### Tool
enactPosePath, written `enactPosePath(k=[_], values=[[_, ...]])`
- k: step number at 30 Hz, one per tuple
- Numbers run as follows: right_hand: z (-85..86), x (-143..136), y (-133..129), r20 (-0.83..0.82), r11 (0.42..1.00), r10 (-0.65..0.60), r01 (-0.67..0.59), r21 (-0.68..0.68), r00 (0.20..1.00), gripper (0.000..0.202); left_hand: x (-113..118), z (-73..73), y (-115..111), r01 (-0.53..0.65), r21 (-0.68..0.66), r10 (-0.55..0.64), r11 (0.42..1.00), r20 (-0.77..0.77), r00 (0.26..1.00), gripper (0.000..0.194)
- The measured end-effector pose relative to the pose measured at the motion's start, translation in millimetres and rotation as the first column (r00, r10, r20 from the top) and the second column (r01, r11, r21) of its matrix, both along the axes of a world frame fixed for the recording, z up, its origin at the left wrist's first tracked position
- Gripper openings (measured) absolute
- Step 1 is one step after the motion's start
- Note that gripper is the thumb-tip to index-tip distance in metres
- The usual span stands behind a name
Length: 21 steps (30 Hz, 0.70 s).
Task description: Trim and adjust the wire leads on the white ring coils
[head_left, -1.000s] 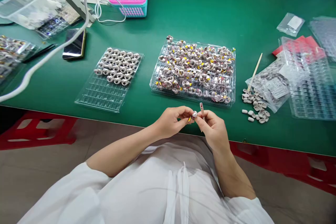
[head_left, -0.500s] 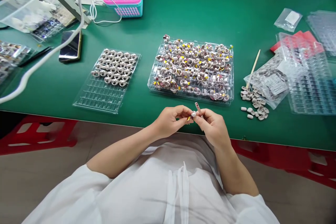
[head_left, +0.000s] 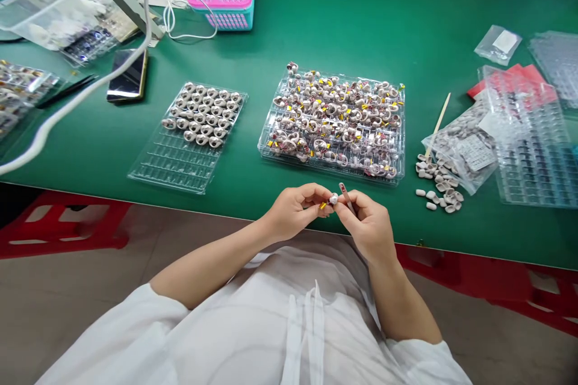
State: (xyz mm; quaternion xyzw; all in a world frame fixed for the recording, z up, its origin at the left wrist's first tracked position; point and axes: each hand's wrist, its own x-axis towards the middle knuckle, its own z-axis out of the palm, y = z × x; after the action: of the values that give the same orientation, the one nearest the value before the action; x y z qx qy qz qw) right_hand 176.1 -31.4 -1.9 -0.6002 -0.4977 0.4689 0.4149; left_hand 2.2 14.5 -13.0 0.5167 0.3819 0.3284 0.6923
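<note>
My left hand pinches a small pale rounded part with a yellow tab, close to the table's front edge. My right hand meets it from the other side, thumb and finger closed at the part. A thin flat stick with a dark mark near its end rises between the right fingers. Just beyond the hands, a clear tray is heaped with similar pale parts bearing yellow and dark red bits. Another clear tray, to the left, has rows of pale shells in its far half.
Loose pale shells lie at the right by a filled plastic bag and a wooden stick. Clear trays rest over a red packet. A phone, a white cable and a pink-and-blue basket occupy the left side.
The view has shifted slightly. Both hands keep their pinch on the small part, and the stick in my right hand stands at a slightly different angle.
</note>
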Motion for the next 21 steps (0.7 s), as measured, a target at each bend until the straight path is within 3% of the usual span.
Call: enactPosePath(k=[13, 21], values=[[-1.1, 5.5, 18.3, -0.084, 0.980, 0.089, -0.102, -0.169, 0.993, 0.017, -4.4, 2.7, 0.9, 0.026, 0.115, -0.011, 0.993, -0.132, 0.991, 0.017], [0.2, 0.9, 17.4, -0.044, 0.992, 0.029, -0.035, -0.121, 0.999, 0.020, -4.2, 7.6, 1.9, -0.004, 0.111, 0.019, 0.994, -0.132, 0.991, 0.018]])
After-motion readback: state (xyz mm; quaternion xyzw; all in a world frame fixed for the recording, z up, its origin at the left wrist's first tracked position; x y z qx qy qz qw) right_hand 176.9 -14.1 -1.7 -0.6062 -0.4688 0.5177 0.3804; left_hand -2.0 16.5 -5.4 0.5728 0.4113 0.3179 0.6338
